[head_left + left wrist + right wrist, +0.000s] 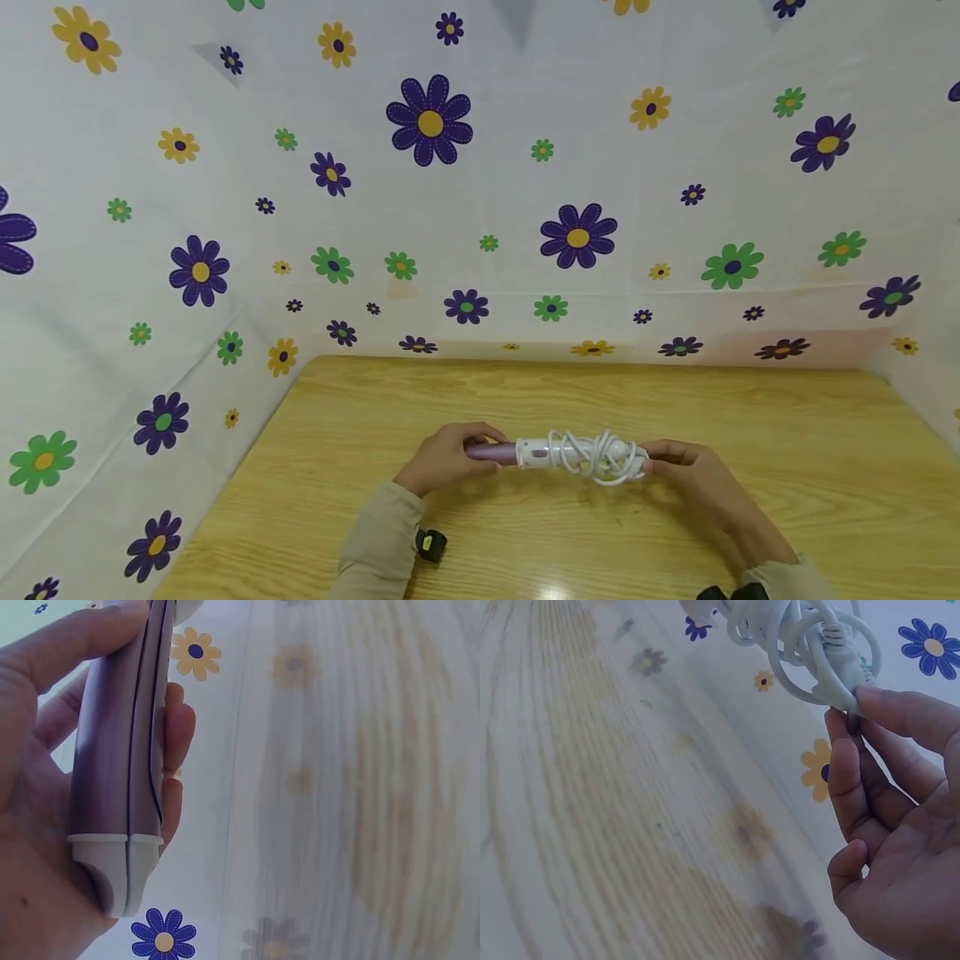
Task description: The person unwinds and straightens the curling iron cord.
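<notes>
Held level over the table is a hair straightener [534,452], with a purple barrel [112,750] split lengthwise and a pale end cap. My left hand [450,457] grips this purple end, thumb on one side and fingers round the other. A white cord [600,457] is wound in loose loops about the white handle. At the cord's far end, the thumb and fingertips of my right hand [900,802] pinch the white plug [840,679]. One dark metal pin shows between the fingers. In the head view my right hand [686,475] is at the handle's right end.
The wood-grain table [337,400] spreads beneath both hands. White cloth [487,192] printed with flowers hangs behind it and along both sides. Black wrist straps [431,545] sit at my sleeves.
</notes>
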Demonstrator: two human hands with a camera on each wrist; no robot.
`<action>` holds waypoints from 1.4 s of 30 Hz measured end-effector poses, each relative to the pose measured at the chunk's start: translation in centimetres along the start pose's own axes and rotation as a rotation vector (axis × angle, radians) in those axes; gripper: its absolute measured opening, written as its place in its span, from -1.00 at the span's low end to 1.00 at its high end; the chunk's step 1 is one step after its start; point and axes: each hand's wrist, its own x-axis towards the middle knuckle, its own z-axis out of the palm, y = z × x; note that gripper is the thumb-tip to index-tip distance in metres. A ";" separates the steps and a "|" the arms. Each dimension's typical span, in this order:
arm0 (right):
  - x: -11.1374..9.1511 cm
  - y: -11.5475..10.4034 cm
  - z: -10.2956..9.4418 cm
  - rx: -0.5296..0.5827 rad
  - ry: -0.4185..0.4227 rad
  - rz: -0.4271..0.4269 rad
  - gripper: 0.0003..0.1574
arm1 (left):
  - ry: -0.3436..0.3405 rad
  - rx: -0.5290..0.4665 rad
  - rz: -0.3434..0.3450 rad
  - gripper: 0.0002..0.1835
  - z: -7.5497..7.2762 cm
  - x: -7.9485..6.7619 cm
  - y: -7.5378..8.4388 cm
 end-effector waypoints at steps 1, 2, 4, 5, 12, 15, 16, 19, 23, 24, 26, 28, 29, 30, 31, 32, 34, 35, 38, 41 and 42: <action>0.0 0.0 0.0 0.004 0.005 0.000 -0.55 | 0.003 -0.002 -0.007 -0.67 0.0 0.0 0.1; 0.0 0.0 0.0 0.010 -0.001 -0.005 -0.59 | 0.006 -0.004 -0.017 -0.67 0.0 0.0 0.1; 0.0 0.0 0.1 0.030 -0.004 -0.001 -0.65 | 0.008 -0.006 -0.034 -0.67 0.0 -0.1 0.1; 0.0 -0.1 0.1 0.053 -0.011 -0.003 -0.69 | 0.009 -0.007 -0.040 -0.67 0.0 -0.1 0.2; 0.0 0.5 0.1 0.366 -0.192 -0.104 -0.65 | -0.009 -0.034 -0.032 -0.66 0.0 0.0 -0.2; -0.1 0.7 0.1 0.426 -0.256 -0.119 -0.62 | -0.015 -0.017 -0.019 -0.65 -0.1 0.0 -0.4; -0.1 0.7 0.1 0.437 -0.269 -0.118 -0.61 | -0.015 -0.010 -0.015 -0.65 -0.1 0.0 -0.4; -0.2 0.8 0.0 0.454 -0.287 -0.096 -0.61 | -0.008 0.025 -0.013 -0.65 -0.2 -0.1 -0.3; -0.1 0.8 0.0 0.457 -0.280 -0.080 -0.62 | 0.007 0.050 -0.016 -0.66 -0.2 -0.1 -0.1; -0.1 0.8 0.0 0.455 -0.276 -0.080 -0.62 | 0.011 0.051 -0.018 -0.65 -0.2 -0.1 -0.1; 0.0 0.8 0.0 0.454 -0.267 -0.080 -0.62 | 0.015 0.047 -0.022 -0.65 -0.1 0.0 -0.1; -0.1 0.8 -0.1 0.456 -0.260 -0.081 -0.61 | 0.016 0.043 -0.020 -0.64 0.0 0.0 -0.1; -0.1 0.8 -0.1 0.458 -0.255 -0.080 -0.61 | 0.019 0.040 -0.021 -0.64 0.1 0.1 -0.1; -0.1 0.8 -0.2 0.458 -0.250 -0.082 -0.61 | 0.020 0.039 -0.020 -0.64 0.1 0.1 -0.2; -0.1 0.8 -0.2 0.458 -0.246 -0.083 -0.61 | 0.021 0.039 -0.016 -0.63 0.1 0.2 -0.2; -0.1 0.9 -0.2 0.456 -0.242 -0.086 -0.60 | 0.021 0.039 -0.013 -0.63 0.1 0.2 -0.2; 0.0 0.9 -0.2 0.449 -0.239 -0.089 -0.59 | 0.022 0.033 -0.012 -0.63 0.1 0.2 -0.1; 0.0 0.9 -0.2 0.441 -0.238 -0.089 -0.58 | 0.019 0.021 -0.017 -0.63 0.0 0.2 -0.1; 0.0 1.0 -0.3 0.433 -0.240 -0.086 -0.57 | 0.003 -0.015 -0.021 -0.62 0.0 0.1 -0.1; 0.0 1.0 -0.3 0.424 -0.240 -0.088 -0.57 | -0.010 -0.038 -0.017 -0.62 0.0 0.0 -0.1; 0.1 1.1 -0.3 0.425 -0.243 -0.094 -0.57 | -0.009 -0.035 -0.014 -0.62 0.0 0.0 -0.1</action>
